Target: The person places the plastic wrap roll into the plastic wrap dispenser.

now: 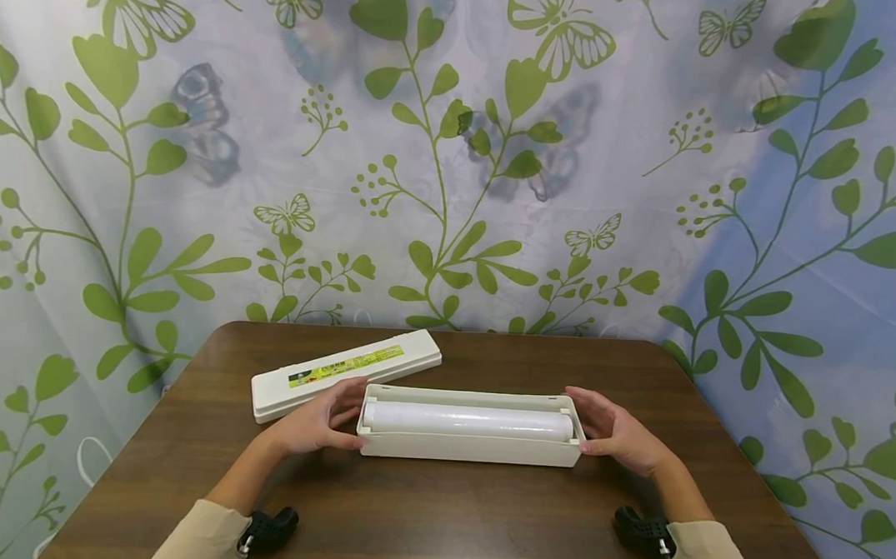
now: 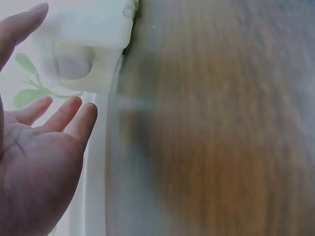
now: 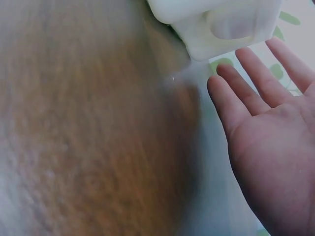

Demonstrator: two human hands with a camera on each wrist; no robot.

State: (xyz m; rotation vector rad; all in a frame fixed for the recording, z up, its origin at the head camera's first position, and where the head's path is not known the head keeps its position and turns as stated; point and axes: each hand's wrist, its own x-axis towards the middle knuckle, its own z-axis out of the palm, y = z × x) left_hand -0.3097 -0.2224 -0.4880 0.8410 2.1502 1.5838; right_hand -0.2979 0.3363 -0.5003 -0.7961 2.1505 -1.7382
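A white box [image 1: 470, 450] holding a roll [image 1: 472, 421] sits on the table [image 1: 475, 518], a lid [image 1: 384, 370] behind it to the left. The left hand [image 1: 316, 421] and right hand [image 1: 625, 436] spread loosely at its ends; whether they touch it, I cannot tell.

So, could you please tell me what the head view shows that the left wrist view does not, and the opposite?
Only head: the white lid with its yellow-green label, the right hand, the black wrist bands, and the white roll seen lengthwise inside the box.

Only left wrist: the palm of the left hand facing the camera, and a closer, blurred look at a rounded shape in the box's end.

Both: the left hand, the box, the brown table and green leaf prints.
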